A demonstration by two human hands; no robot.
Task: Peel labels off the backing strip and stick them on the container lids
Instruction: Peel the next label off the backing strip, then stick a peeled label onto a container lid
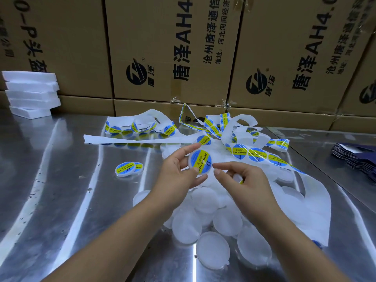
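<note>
Covered by the fingers of the left hand (179, 176): the left and lower rim of the lid (200, 161) pinched there. Tucked under the fingers of the right hand (240, 180), a scrap of white and yellow, too little showing to name or to tell whether gripped. Buried under both forearms, part of the pile of blank lids (203, 220). Too small to read: the fine print on the labels (256, 154). Cut off by the top edge, the cardboard boxes (173, 47); by the right edge, a dark stack (356, 157), unidentifiable
</note>
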